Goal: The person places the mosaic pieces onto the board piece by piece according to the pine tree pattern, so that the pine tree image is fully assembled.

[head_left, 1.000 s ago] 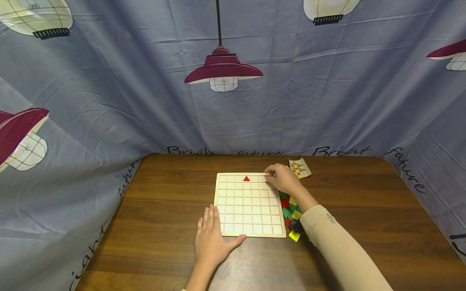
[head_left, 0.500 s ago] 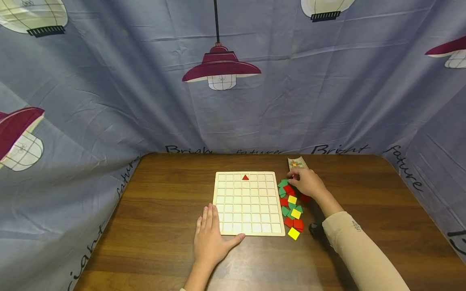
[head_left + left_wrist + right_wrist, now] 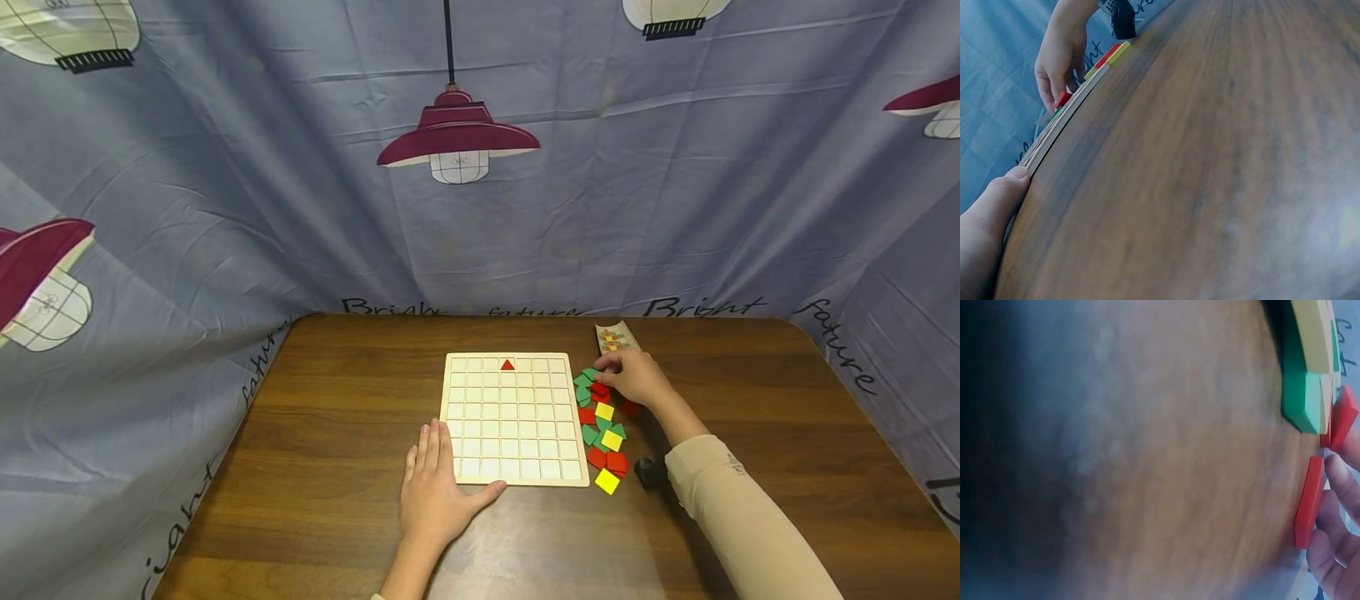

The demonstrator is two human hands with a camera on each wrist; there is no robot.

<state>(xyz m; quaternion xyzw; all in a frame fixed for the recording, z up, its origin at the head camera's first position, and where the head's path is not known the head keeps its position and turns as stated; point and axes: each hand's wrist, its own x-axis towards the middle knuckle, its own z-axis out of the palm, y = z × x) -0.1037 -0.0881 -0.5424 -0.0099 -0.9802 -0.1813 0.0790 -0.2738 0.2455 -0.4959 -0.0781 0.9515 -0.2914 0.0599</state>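
Observation:
A pale wooden board (image 3: 517,422) with a grid of square cells lies flat on the table; one red triangle (image 3: 507,365) sits in its top row. My left hand (image 3: 435,498) rests at the board's lower left corner, fingers straight along the left side and thumb by the front edge. To the right, my right hand (image 3: 637,379) is over the far end of a pile of coloured tiles, its fingertips pinching a red tile (image 3: 1345,415) that stands tilted. Another red tile (image 3: 1309,503) lies below those fingers in the right wrist view.
Green, red and yellow tiles (image 3: 607,482) lie loose along the board's right side. A pattern card (image 3: 611,335) is behind the right hand, partly covered by it. A small black object (image 3: 647,473) is at the right wrist. Printed curtain (image 3: 480,242) surrounds the wooden table (image 3: 352,400).
My right hand has moved right from the board's upper right corner to the tile pile, where a red tile now shows tilted at the fingertips. My left hand has stayed in place.

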